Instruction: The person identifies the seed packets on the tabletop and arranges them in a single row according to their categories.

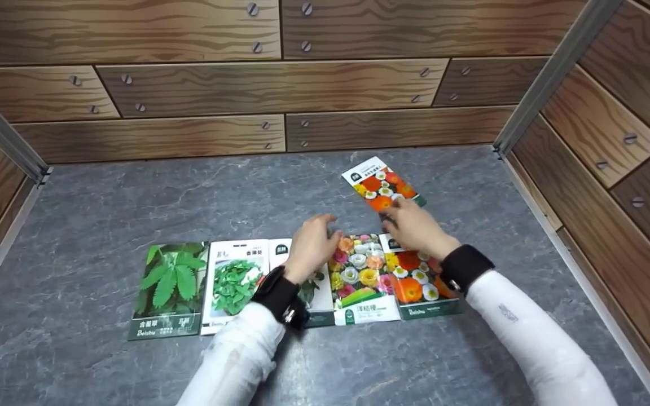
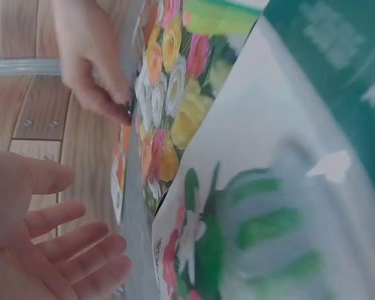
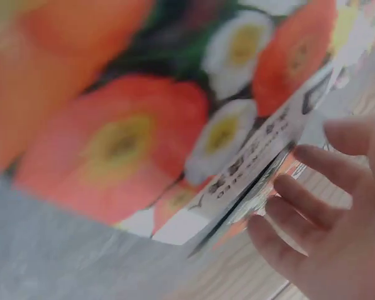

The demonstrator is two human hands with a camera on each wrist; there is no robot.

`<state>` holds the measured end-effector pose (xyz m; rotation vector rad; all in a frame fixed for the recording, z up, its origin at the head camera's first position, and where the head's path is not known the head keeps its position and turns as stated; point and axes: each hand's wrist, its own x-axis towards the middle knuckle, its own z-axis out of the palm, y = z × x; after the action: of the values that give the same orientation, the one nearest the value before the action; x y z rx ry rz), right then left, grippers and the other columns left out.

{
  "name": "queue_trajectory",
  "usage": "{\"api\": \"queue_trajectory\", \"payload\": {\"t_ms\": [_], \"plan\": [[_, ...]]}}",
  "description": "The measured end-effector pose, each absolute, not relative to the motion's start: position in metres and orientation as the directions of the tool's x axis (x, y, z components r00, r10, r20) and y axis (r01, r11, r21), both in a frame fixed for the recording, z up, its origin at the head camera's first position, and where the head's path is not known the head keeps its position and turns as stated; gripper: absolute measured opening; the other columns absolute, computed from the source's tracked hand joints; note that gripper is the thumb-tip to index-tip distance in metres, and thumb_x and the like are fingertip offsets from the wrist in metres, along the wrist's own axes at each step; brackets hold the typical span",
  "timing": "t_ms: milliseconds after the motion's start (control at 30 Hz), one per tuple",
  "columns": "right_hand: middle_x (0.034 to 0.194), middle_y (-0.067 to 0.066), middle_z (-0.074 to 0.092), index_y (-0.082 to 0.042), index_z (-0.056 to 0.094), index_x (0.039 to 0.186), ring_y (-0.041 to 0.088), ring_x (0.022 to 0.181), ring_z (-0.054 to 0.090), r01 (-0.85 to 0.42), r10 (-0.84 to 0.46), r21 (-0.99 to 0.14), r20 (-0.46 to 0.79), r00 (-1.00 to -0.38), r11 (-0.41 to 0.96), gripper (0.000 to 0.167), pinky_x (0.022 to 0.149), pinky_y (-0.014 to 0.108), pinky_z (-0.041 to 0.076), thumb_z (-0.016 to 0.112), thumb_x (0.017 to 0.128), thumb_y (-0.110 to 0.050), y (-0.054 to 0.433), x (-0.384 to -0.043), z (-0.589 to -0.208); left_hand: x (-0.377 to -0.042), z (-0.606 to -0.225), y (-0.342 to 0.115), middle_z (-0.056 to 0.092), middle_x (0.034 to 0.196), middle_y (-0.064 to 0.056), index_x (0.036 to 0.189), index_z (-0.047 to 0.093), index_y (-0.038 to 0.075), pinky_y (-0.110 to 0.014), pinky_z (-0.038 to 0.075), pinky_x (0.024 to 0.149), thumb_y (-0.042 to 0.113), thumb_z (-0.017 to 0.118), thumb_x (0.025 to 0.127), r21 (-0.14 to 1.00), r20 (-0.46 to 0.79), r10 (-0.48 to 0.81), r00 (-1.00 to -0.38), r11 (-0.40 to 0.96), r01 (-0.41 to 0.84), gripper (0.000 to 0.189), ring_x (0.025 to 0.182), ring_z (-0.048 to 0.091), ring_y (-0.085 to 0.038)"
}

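Observation:
Five seed packets lie side by side in a row on the grey surface. My left hand (image 1: 313, 242) hovers over the third packet (image 1: 319, 301), fingers relaxed and apart, holding nothing; it hides much of that packet. To its right lies a packet with pastel flowers (image 1: 360, 274). My right hand (image 1: 418, 228) is at the lower edge of a separate orange-flower packet (image 1: 374, 177), which lies tilted behind the row. Its fingers (image 3: 312, 206) are extended and the thumb stands apart. Below that hand, a matching orange-flower packet (image 1: 409, 290) ends the row.
At the row's left end are a packet with a green fern-like leaf (image 1: 170, 276) and a white packet with leafy herbs (image 1: 237, 282). Wood-patterned panels (image 1: 268, 87) close off the back and sides, with metal corner strips (image 1: 545, 84) between them.

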<state>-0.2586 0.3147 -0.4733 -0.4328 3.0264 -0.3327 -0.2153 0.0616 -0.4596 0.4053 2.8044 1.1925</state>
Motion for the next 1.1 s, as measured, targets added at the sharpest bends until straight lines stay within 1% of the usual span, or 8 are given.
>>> {"api": "queue_trajectory", "payload": {"t_ms": [100,233,400,567,667,833,933,1100], "plan": [[0.149,0.036,0.049,0.002,0.054,0.148,0.054,0.136,0.050,-0.140,-0.153,-0.291,-0.023,-0.988,0.947,0.053,0.112,0.068,0.048,0.059,0.106,-0.030,0.325,-0.272,-0.470,-0.223,-0.459,0.073,0.068,0.141,-0.020,0.140,0.064,0.001,-0.047,0.061,0.097,0.017,0.064,0.104,0.721,0.026,0.278,-0.960,0.660,0.211,0.039,0.098,0.073,-0.032],[0.158,0.039,0.040,0.006,0.037,0.159,0.058,0.146,0.040,0.060,0.014,-0.321,-0.144,-0.989,0.945,0.075,0.122,0.070,0.038,0.061,0.105,-0.040,0.339,-0.286,-0.467,-0.230,-0.461,0.091,0.068,0.143,-0.019,0.141,0.064,0.002,-0.047,0.057,0.107,0.017,0.062,0.106,0.724,0.014,0.297,-0.955,0.655,0.214,0.039,0.115,0.071,-0.033],[0.151,0.039,0.048,0.010,0.042,0.153,0.055,0.138,0.050,0.120,0.064,-0.290,-0.193,-0.979,0.950,0.088,0.117,0.065,0.045,0.073,0.095,-0.048,0.333,-0.291,-0.464,-0.232,-0.465,0.104,0.072,0.135,-0.016,0.143,0.063,0.005,-0.037,0.055,0.084,0.018,0.060,0.107,0.737,-0.019,0.283,-0.959,0.652,0.178,0.038,0.107,0.073,-0.031],[0.136,0.037,0.061,0.012,0.063,0.133,0.050,0.122,0.062,0.140,0.122,-0.395,-0.069,-0.990,0.908,0.059,0.103,0.058,0.054,0.070,0.099,-0.035,0.327,-0.291,-0.454,-0.234,-0.466,0.106,0.075,0.117,-0.017,0.144,0.062,0.004,-0.027,0.036,0.063,0.017,0.058,0.107,0.778,0.000,0.263,-0.965,0.606,0.165,0.039,0.073,0.061,-0.019],[0.125,0.033,0.070,0.010,0.069,0.126,0.033,0.093,0.072,0.122,0.142,-0.544,-0.006,-0.990,0.830,0.040,0.081,0.041,0.059,0.060,0.104,-0.022,0.328,-0.290,-0.446,-0.235,-0.466,0.104,0.074,0.107,-0.020,0.149,0.056,0.004,-0.028,0.030,0.060,0.019,0.056,0.109,0.820,-0.016,0.258,-0.966,0.557,0.135,0.043,0.063,0.047,-0.018],[0.116,0.027,0.072,0.009,0.066,0.130,0.004,0.057,0.061,0.127,0.143,-0.793,-0.051,-0.988,0.596,0.036,0.057,0.021,0.057,0.054,0.108,-0.015,0.325,-0.277,-0.435,-0.234,-0.464,0.102,0.068,0.137,-0.023,0.154,0.049,0.001,-0.032,0.052,0.080,0.023,0.056,0.109,0.893,-0.016,0.171,-0.985,0.446,0.063,0.051,0.097,0.071,-0.031],[0.110,0.013,0.071,0.008,0.063,0.135,0.002,0.058,0.060,0.157,0.141,-0.882,-0.104,-0.985,0.444,0.037,0.059,0.020,0.059,0.055,0.109,-0.017,0.322,-0.261,-0.431,-0.230,-0.463,0.103,0.060,0.151,-0.020,0.157,0.044,0.000,-0.038,0.059,0.100,0.025,0.056,0.109,0.944,-0.028,0.108,-0.994,0.329,0.009,0.055,0.127,0.068,-0.032],[0.102,-0.006,0.067,0.005,0.060,0.141,0.004,0.071,0.064,0.166,0.112,-0.932,-0.137,-0.984,0.321,0.040,0.070,0.021,0.062,0.056,0.109,-0.020,0.318,-0.232,-0.431,-0.216,-0.464,0.104,0.060,0.150,-0.018,0.161,0.037,0.003,-0.033,0.059,0.103,0.027,0.053,0.111,0.989,-0.052,0.058,-0.997,0.145,-0.043,0.058,0.131,0.067,-0.031]]}}
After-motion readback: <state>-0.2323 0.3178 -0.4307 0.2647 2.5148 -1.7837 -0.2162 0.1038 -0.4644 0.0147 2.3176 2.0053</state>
